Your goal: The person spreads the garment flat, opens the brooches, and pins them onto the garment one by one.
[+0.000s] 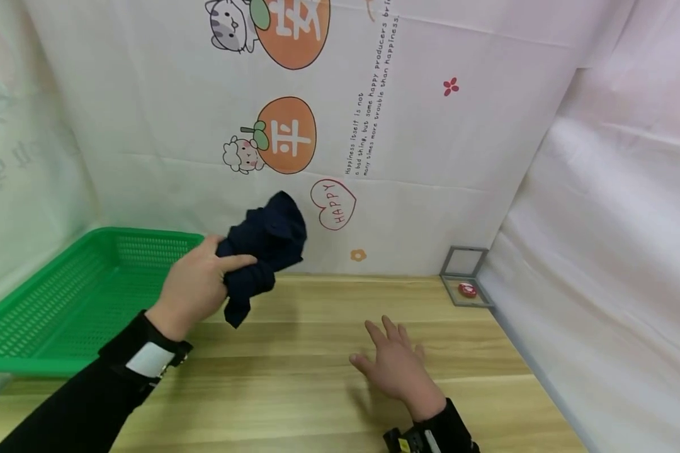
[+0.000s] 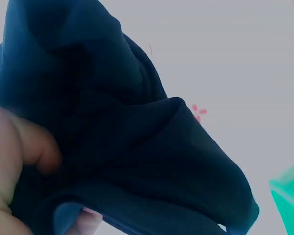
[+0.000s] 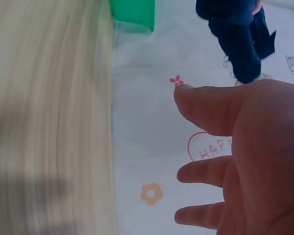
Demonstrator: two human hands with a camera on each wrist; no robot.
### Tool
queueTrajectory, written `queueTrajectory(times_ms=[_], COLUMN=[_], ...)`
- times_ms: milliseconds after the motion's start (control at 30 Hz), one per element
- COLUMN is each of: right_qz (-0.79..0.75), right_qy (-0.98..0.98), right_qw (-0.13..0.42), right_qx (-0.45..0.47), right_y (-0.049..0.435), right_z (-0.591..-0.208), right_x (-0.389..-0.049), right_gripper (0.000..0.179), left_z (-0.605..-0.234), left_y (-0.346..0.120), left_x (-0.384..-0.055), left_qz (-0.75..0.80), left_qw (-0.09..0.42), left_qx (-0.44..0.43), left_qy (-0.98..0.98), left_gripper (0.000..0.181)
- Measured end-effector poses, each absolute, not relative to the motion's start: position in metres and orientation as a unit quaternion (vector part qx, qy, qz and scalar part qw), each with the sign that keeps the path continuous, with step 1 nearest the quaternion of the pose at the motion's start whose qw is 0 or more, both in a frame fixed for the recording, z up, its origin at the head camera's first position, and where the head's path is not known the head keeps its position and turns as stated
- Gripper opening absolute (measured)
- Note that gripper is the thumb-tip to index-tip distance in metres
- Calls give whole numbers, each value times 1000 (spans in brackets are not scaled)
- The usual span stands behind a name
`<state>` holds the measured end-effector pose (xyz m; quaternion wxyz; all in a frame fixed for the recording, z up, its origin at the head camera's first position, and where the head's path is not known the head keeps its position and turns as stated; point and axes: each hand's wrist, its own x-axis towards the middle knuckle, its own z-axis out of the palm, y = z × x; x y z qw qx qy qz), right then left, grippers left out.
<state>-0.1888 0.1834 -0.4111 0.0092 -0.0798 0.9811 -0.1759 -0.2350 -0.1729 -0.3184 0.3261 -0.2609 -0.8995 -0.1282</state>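
A crumpled dark navy cloth (image 1: pixel 266 236) hangs in the air, gripped by my left hand (image 1: pixel 195 286) just right of the green basket. In the left wrist view the cloth (image 2: pixel 137 142) falls in loose folds, and curled fingers (image 2: pixel 36 144) press into it. What kind of cloth piece it is, I cannot tell. My right hand (image 1: pixel 393 365) hovers over the wooden table with its fingers spread and nothing in it. The right wrist view shows its thumb (image 3: pixel 206 105) and fingers extended, with the bunched cloth (image 3: pixel 237 39) beyond them.
A green plastic basket (image 1: pixel 51 362) with perforated walls stands at the left of the wooden table (image 1: pixel 317 402). At the back right corner lies an open grey-framed clear case (image 1: pixel 466 250) with a small red item (image 1: pixel 467 289) in it. Printed white sheeting (image 1: pixel 419 145) walls the table.
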Motion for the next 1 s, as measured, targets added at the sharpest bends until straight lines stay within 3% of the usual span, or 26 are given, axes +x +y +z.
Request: queueTrajectory(times_ms=[133,333,400,500,567,633,767,1000], right_qz=[-188,-186,-183,-181,-181,-180,-174,-189], right_qy=[979,979,980,980,979,979,976,953], right_qw=[-1,-6,-7,-9,-8,-10,-29,-53], right_qx=[-76,-77,-80,-84,-89,-95,-126,-232], right_y=[181,181,181,180,178,176,170,145], right_z=[-407,-403,-402,-402,-402,-402,-403,-397], right_x=[-187,-184,-183,-183,-183,-184,-188,-199], right_gripper=[75,74,74,73,72,72,68,57], left_z=[-335,-365,-377,-394,-401,-406,-407,-414], left_y=[-151,-130,-127,-126,-128,-129,-128,-122], left_x=[-230,-231,-231,-226,-221,-217,-212,-211], left_qz=[-107,-60,-42,-48,-79,-123,-182,-208], left_qw=[334,279,225,94,6,-46,-73,-68], left_qx=[-297,-348,-382,-422,-420,-405,-385,-372], left_qy=[-888,-893,-895,-901,-904,-905,-902,-902], left_gripper=[63,64,72,85,91,91,79,56])
